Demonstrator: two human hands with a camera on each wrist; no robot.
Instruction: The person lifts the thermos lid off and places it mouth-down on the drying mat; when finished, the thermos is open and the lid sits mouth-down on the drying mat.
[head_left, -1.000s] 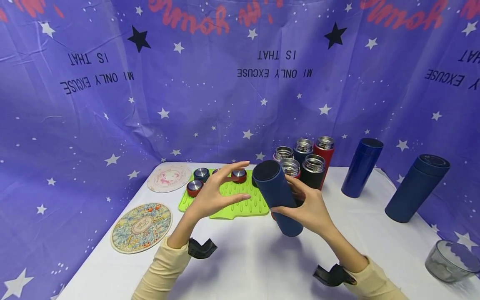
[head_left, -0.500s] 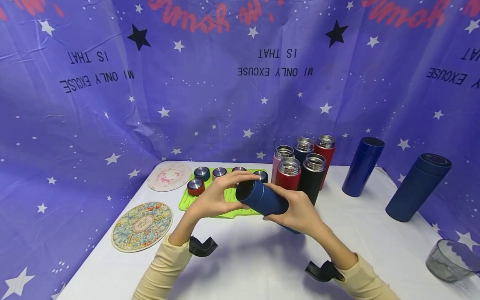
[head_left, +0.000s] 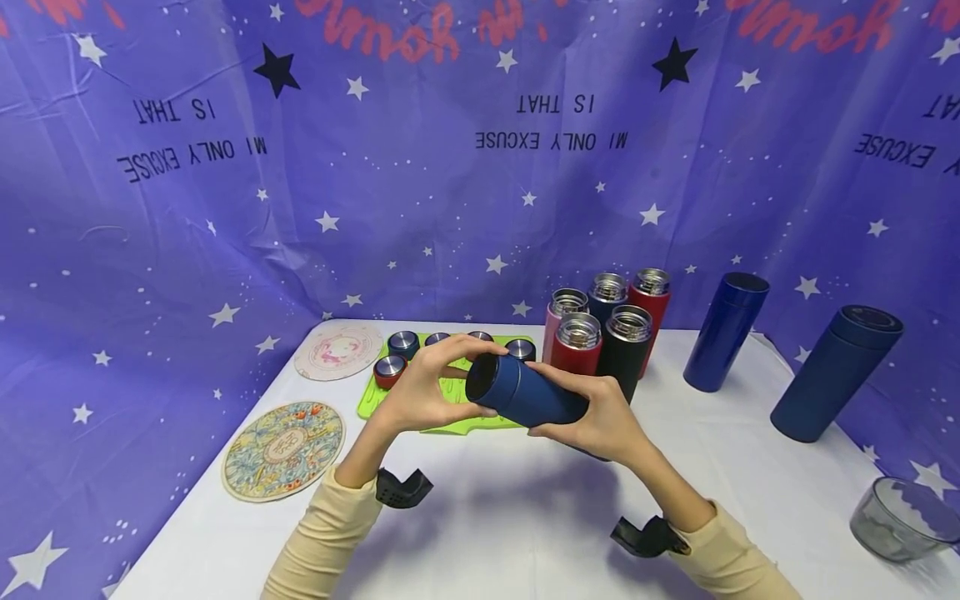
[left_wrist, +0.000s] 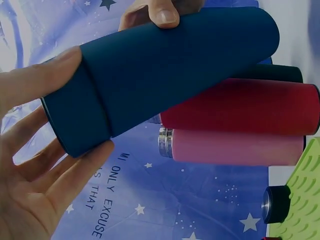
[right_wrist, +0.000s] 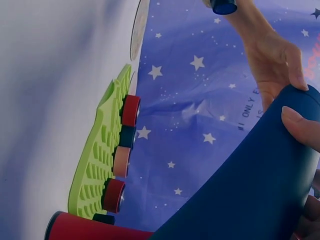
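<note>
A dark blue thermos (head_left: 546, 398) is held tilted above the table, its lid end pointing left. My right hand (head_left: 603, 417) grips the body. My left hand (head_left: 429, 385) grips the thermos lid (left_wrist: 75, 107), thumb on one side and fingers on the other. A thin seam separates lid and body; the lid is seated on the bottle. Behind stand several lidless thermoses, including a red one (head_left: 576, 346), a black one (head_left: 625, 350) and a pink one (head_left: 555, 323).
Several lids, including a red-sided one (head_left: 391, 372), sit on a green mat (head_left: 450, 392). Two round coasters lie left, one floral (head_left: 283, 450). At right stand two lidded blue thermoses (head_left: 726, 333) and a glass bowl (head_left: 892, 521). A starry purple cloth (head_left: 420, 183) hangs behind.
The thermos has tipped over toward the left and its lid end has come into my left hand, which has closed round the lid. My right hand has kept its grip on the body.
</note>
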